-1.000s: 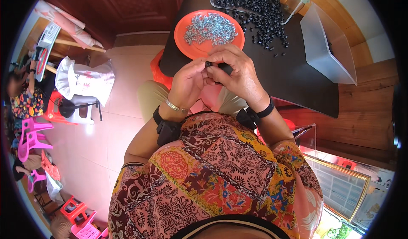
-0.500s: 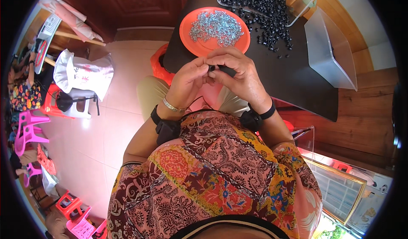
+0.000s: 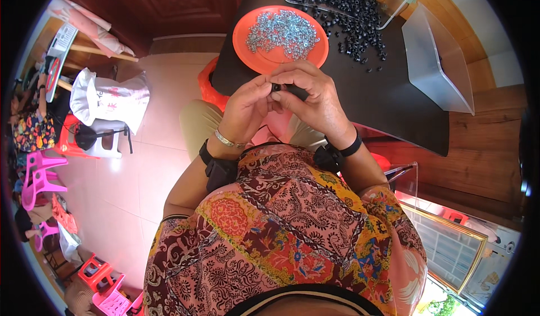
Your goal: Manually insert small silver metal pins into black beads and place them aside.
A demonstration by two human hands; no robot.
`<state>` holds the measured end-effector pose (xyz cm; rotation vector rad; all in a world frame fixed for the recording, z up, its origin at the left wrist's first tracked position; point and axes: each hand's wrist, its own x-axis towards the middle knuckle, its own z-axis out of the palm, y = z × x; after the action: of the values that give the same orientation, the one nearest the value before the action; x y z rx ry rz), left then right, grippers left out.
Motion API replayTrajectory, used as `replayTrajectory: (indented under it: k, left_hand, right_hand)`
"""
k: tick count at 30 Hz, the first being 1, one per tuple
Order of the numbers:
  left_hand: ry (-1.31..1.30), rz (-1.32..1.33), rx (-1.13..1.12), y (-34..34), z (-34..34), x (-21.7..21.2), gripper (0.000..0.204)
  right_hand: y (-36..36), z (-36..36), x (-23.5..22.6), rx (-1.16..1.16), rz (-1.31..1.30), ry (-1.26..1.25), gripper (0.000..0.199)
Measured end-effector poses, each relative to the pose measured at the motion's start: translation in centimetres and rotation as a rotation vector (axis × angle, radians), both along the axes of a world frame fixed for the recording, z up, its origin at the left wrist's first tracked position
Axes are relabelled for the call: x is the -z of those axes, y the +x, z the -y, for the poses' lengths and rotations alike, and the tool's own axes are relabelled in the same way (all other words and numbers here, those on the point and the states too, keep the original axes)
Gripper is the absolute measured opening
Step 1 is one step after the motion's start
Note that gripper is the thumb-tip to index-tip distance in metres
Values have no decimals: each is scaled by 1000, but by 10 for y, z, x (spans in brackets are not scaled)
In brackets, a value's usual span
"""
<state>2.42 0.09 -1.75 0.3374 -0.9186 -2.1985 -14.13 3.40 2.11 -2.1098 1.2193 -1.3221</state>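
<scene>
In front of my lap, both hands meet just below an orange plate (image 3: 241,43) heaped with small silvery metal pieces (image 3: 284,34). My left hand (image 3: 247,107) is closed, its fingertips pinching a small black ring-like part (image 3: 275,87). Wrapped in the fingers of my right hand (image 3: 322,99) is a short, dark, rod-shaped piece (image 3: 297,93), its end close against the ring. Whether the two pieces are joined cannot be made out. Fingers hide the lower side of both.
Many black knob-like parts (image 3: 360,40) spill from a clear tray (image 3: 292,0) across the dark table (image 3: 394,105). A translucent bin (image 3: 433,63) stands at right. An orange-red bag (image 3: 209,88) hangs by the table's left edge. A white sack (image 3: 115,99) and stools are further left.
The view has shifted slightly. My hands stay together in the same place, with the fingers a little apart so that more of the small black ring and dark rod shows.
</scene>
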Motion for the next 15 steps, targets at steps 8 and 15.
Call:
replayTrajectory:
  k: [8, 15]
  left_hand:
    - [71, -1, -11, -1, -3, 7, 29]
    - [51, 9, -17, 5, 1, 12, 26]
  right_hand:
    - [-1, -1, 6, 28, -85, -59, 26]
    - [-7, 6, -10, -31, -132, -55, 19]
